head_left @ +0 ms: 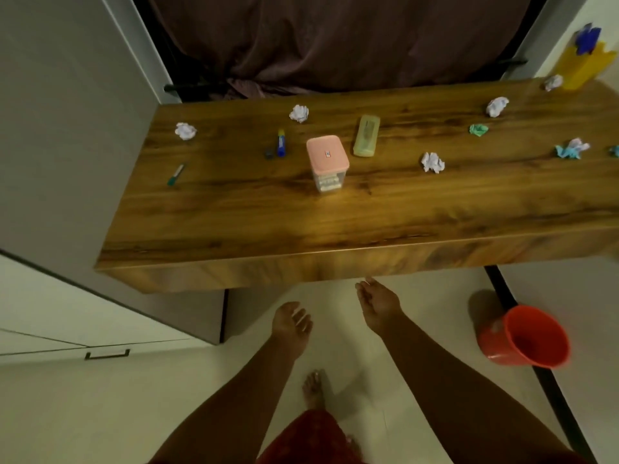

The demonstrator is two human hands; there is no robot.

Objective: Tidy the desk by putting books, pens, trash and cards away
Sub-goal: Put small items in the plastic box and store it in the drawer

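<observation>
On the wooden desk (234,226) stands a clear box with a pink lid (327,162), cards showing inside it. Beside it lies a pale green pen case (366,135). A blue marker (281,143) and a green pen (176,175) lie to the left. Several crumpled paper balls are scattered: white ones (185,130) (299,113) (432,162) (497,106), a green one (478,129), a blue-white one (571,149). My left hand (290,324) and right hand (377,304) hang below the desk's front edge, fingers apart, holding nothing.
An orange bucket (524,338) sits tilted on the floor at the lower right. A yellow holder with blue items (584,61) stands at the desk's far right corner, a white paper ball (552,82) next to it. A grey cabinet (67,145) flanks the left; a dark curtain (335,38) hangs behind.
</observation>
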